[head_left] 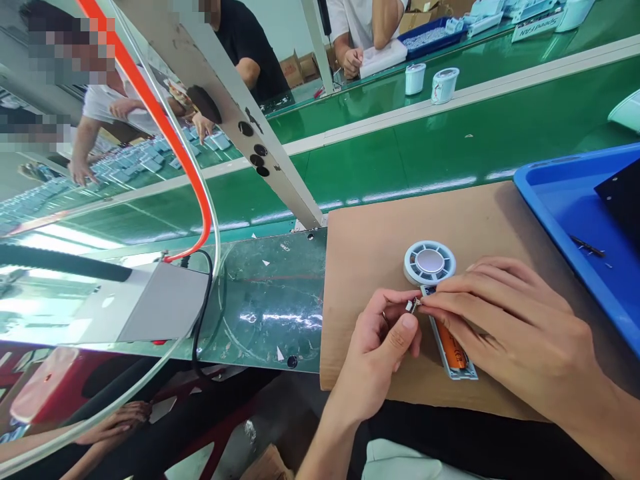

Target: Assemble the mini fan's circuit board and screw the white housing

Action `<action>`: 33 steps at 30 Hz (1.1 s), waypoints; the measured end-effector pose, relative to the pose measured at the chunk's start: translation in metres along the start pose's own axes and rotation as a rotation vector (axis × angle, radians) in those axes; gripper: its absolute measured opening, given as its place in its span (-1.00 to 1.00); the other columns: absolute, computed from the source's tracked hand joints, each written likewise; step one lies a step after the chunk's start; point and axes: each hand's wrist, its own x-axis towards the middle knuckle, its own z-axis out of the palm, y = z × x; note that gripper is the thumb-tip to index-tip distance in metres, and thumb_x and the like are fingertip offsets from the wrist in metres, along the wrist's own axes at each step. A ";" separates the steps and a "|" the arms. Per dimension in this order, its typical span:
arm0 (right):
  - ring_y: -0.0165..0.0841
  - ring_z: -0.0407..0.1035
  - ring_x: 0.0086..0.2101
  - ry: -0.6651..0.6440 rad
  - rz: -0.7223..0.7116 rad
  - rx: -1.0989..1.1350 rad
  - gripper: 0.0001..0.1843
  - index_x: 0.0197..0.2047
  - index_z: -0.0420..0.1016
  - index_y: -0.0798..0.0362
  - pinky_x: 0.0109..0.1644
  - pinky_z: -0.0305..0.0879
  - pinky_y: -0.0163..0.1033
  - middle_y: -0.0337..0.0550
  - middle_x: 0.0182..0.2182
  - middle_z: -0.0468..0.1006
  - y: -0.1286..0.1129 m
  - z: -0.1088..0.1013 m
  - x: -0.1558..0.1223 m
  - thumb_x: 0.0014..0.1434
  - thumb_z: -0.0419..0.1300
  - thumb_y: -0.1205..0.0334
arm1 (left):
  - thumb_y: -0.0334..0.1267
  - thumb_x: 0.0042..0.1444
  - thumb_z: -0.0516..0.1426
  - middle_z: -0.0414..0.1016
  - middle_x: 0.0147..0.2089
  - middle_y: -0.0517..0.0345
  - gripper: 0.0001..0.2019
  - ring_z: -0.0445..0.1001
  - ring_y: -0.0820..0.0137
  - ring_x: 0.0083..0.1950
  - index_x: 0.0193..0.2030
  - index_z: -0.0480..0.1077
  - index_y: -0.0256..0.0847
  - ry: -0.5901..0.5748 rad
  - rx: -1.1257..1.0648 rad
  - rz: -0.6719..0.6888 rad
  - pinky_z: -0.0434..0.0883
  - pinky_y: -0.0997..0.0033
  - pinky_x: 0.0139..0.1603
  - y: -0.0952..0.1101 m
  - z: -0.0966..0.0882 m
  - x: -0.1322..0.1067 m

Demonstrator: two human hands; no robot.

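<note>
A small part with a white block and a metallic edge [411,305] is pinched between the thumb and fingers of my left hand [377,343]. My right hand [520,327] has its fingertips pressed together right at the part's other end; what they grip there is too small to make out. Beneath my hands lies an opened light-blue handheld fan [407,270], its round slatted head pointing away from me. An orange battery cell [454,350] sits in the fan's handle, partly covered by my right hand.
Brown cardboard [370,247] covers the bench under the fan. To the right stands a blue tray [555,200] with dark screws. A metal post [280,177] and an orange hose [193,180] rise at left. Beyond runs a green conveyor [380,157], with co-workers along its far side.
</note>
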 end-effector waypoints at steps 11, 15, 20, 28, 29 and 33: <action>-0.33 0.37 -0.13 -0.084 -0.187 0.048 -0.77 0.19 0.53 0.13 0.17 0.31 -0.03 -0.16 -0.07 0.57 0.023 -0.007 0.002 0.58 0.18 0.51 | 0.10 0.32 0.44 0.44 -0.42 0.26 -0.59 0.30 0.53 -0.47 -0.03 0.55 -0.22 -0.019 -0.093 -0.023 0.31 0.46 -0.36 0.006 -0.002 0.003; -0.33 0.36 -0.15 -0.073 -0.207 0.053 -0.83 0.12 0.56 0.13 0.12 0.33 -0.05 -0.21 -0.11 0.59 0.024 -0.005 0.003 0.55 0.25 0.51 | 0.08 0.32 0.45 0.43 -0.47 0.28 -0.60 0.30 0.53 -0.48 -0.01 0.56 -0.21 -0.032 -0.094 -0.037 0.29 0.47 -0.37 0.009 -0.003 0.003; -0.35 0.33 -0.19 -0.071 -0.214 0.035 -0.89 0.04 0.54 0.14 0.12 0.32 -0.05 -0.21 -0.13 0.57 0.025 -0.006 0.001 0.54 0.28 0.50 | 0.09 0.32 0.45 0.47 -0.46 0.27 -0.59 0.33 0.51 -0.48 -0.03 0.53 -0.20 -0.057 -0.066 -0.051 0.26 0.46 -0.37 0.011 -0.004 0.004; -0.26 0.40 -0.02 0.088 0.252 0.011 -0.74 0.22 0.60 0.02 0.16 0.33 -0.06 -0.06 0.14 0.50 -0.014 -0.001 -0.011 0.52 0.35 0.41 | 0.14 0.50 0.26 0.58 -0.34 0.18 -0.55 0.22 0.56 -0.51 0.21 0.46 -0.22 -0.027 -0.003 -0.007 0.16 0.51 -0.45 0.002 -0.006 0.000; -0.30 0.43 -0.02 0.154 0.366 0.035 -0.76 0.21 0.61 0.02 0.17 0.38 -0.13 -0.06 0.12 0.49 -0.020 -0.001 -0.014 0.53 0.38 0.35 | 0.14 0.50 0.26 0.59 -0.33 0.17 -0.54 0.23 0.56 -0.51 0.23 0.45 -0.22 -0.024 -0.012 -0.009 0.18 0.51 -0.44 0.001 -0.006 -0.001; -0.54 0.52 -0.28 0.320 0.722 0.218 -0.85 0.05 0.63 0.04 -0.10 0.51 -0.57 -0.26 -0.13 0.61 -0.033 0.000 -0.023 0.52 0.42 0.19 | 0.14 0.52 0.23 0.61 -0.31 0.14 -0.54 0.30 0.54 -0.49 0.23 0.44 -0.24 -0.024 0.008 -0.008 0.29 0.48 -0.36 0.001 -0.006 -0.001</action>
